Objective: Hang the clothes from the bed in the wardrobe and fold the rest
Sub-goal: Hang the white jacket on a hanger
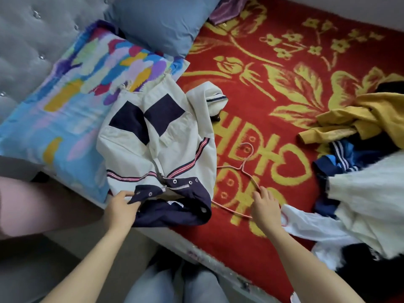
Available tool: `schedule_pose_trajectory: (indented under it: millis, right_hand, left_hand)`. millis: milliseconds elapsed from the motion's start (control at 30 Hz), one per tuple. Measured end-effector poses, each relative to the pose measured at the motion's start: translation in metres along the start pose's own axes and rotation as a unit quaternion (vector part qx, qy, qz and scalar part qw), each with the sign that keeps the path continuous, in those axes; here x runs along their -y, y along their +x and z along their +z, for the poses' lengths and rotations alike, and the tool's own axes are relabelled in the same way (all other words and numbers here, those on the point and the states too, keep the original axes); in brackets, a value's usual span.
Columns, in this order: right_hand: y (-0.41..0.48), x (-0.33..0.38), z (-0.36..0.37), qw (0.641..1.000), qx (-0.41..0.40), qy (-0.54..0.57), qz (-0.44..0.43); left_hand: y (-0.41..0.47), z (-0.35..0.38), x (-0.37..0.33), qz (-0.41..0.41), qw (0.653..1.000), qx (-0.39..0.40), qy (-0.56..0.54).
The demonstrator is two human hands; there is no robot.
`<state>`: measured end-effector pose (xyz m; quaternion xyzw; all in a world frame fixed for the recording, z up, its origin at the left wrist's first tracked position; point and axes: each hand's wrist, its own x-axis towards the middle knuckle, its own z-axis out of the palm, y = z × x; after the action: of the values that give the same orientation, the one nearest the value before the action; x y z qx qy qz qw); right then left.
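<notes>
Little seemed done yet. The left hand (122, 206) pinched the cream jacket (157, 136) at lower centre. The right hand (265, 206), fingers loose, touched the pink hanger (244, 165) beside it. A pile of clothes (360, 171) waited at right.

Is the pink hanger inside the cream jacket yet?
Out: the hanger lies on the red blanket beside the jacket, right hand touching it.

A red blanket (262, 101) with a yellow pattern of flowers, leaves and lettering covers the sleeping surface. At its left end lie a multicoloured pillow (72, 101), patched in blue, yellow, pink and purple, and a plain blue pillow (157, 22) just beyond and touching it. A grey button-tufted headboard (24, 47) stands behind both pillows, and grey floor (32, 270) shows at lower left.
</notes>
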<state>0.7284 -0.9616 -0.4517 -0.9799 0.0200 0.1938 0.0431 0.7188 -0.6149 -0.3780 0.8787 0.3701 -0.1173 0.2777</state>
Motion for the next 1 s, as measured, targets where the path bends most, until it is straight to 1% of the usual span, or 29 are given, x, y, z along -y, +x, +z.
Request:
schedule_pose_trajectory:
  millis: [67,167,300,400,467,600,700,767,833,867,933,967,1000]
  right_hand:
    - [0.012,-0.012,0.006,0.997,0.02,0.029,0.062]
    - [0.028,-0.023,0.013,0.988,0.074,0.073,0.112]
    - [0.052,-0.033,0.025,0.981,0.135,0.083,0.109]
    - [0.076,-0.033,0.034,0.971,0.176,0.122,0.101]
    - [0.094,-0.033,0.04,0.964,0.189,0.155,0.1]
    - [0.131,-0.034,0.051,0.947,0.221,0.181,0.148]
    - [0.145,-0.027,0.061,0.947,0.219,0.166,0.166]
    - [0.144,-0.02,0.069,0.939,0.204,0.231,0.151]
    - [0.136,-0.011,0.073,0.917,0.195,0.322,0.131]
    - [0.132,-0.007,0.073,0.907,0.197,0.351,0.125]
    - [0.126,-0.005,0.066,0.899,0.204,0.372,0.109]
    - [0.124,-0.004,0.057,0.89,0.208,0.393,0.1]
    - [0.123,-0.003,0.049,0.867,0.224,0.433,0.103]
  left_hand:
    - [0.0,0.004,0.001,-0.047,0.998,-0.011,-0.044]
    - [-0.001,0.007,0.002,-0.059,0.997,-0.03,-0.041]
    - [0.0,0.008,-0.002,-0.058,0.996,-0.048,-0.043]
    - [0.0,0.012,-0.006,-0.072,0.995,-0.055,-0.037]
    - [0.0,0.014,-0.009,-0.076,0.995,-0.052,-0.036]
    - [0.0,0.014,-0.014,-0.081,0.994,-0.06,-0.031]
    - [0.0,0.012,-0.015,-0.087,0.994,-0.064,-0.03]
    - [-0.001,0.012,-0.017,-0.088,0.993,-0.064,-0.034]
    - [-0.002,0.013,-0.018,-0.091,0.993,-0.064,-0.037]
    - [-0.002,0.013,-0.018,-0.09,0.993,-0.061,-0.036]
    - [-0.004,0.013,-0.02,-0.086,0.994,-0.053,-0.034]
    - [-0.005,0.012,-0.022,-0.083,0.995,-0.05,-0.034]
    - [-0.004,0.013,-0.023,-0.08,0.995,-0.048,-0.033]
